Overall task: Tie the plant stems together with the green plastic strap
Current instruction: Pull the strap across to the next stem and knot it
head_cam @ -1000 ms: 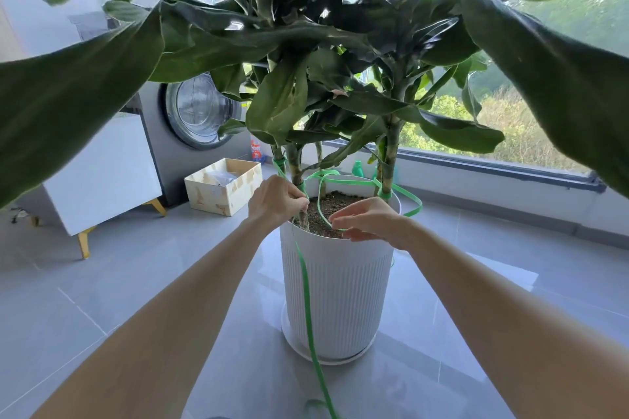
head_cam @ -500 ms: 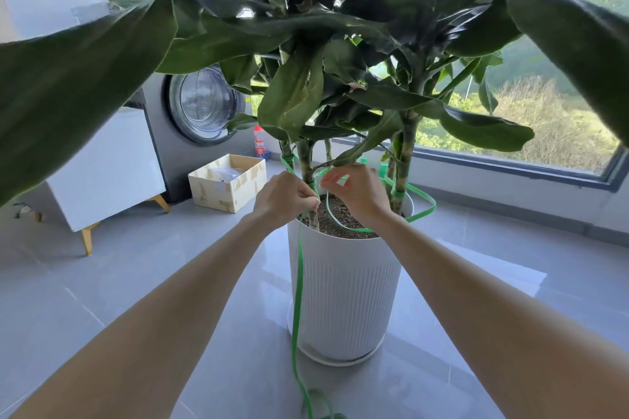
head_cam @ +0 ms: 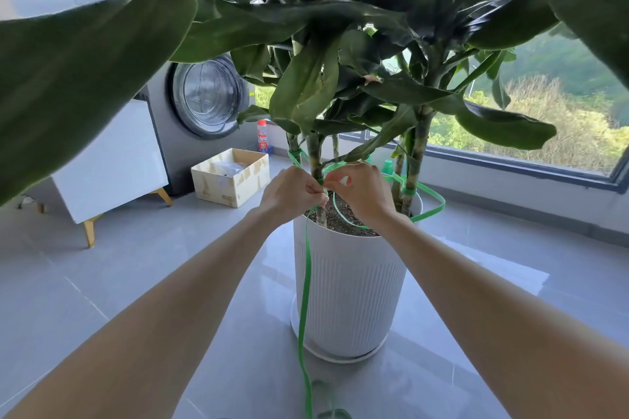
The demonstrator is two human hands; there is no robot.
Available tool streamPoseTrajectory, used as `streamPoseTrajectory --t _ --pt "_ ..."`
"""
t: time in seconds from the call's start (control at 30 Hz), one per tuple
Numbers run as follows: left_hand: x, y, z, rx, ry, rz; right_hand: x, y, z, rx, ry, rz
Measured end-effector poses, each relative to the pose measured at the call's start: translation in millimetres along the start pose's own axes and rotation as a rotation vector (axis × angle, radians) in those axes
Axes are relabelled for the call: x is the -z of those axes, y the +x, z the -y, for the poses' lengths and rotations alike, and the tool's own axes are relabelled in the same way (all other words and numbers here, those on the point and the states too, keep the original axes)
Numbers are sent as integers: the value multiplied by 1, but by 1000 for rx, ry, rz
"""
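Note:
A tall leafy plant grows from a ribbed white pot. Its front stem rises just behind my hands; other stems stand to the right. A green plastic strap hangs from my hands down the pot's front to the floor, and a loop of it swings out past the right stems. My left hand pinches the strap against the front stem. My right hand pinches the strap right beside it, fingers curled. Strap wraps show on the left and right stems.
A washing machine stands at the back left with a white cabinet beside it. An open cardboard box and a spray bottle sit on the grey tiled floor. A low window sill runs behind the pot. Big leaves hang overhead.
My right hand came up from the pot's rim to the front stem and now meets my left hand there. The view has moved closer to the plant.

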State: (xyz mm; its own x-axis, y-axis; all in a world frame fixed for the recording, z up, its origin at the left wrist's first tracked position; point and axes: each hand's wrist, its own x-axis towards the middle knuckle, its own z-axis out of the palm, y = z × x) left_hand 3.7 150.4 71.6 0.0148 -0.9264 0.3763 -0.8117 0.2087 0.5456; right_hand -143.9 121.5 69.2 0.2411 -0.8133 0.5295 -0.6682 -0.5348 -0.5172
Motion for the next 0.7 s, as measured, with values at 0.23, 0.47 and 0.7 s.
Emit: streamPoseTrajectory --t 0.23,0.47,0.7 --pt "2 -2 -1 2 12 13 -2 -1 1 33 -10 52" --pt "4 -3 -4 12 37 16 -6 -4 3 90 -109 50" --pt "11 -12 -3 29 69 -44 -6 -8 7 140 -178 25"
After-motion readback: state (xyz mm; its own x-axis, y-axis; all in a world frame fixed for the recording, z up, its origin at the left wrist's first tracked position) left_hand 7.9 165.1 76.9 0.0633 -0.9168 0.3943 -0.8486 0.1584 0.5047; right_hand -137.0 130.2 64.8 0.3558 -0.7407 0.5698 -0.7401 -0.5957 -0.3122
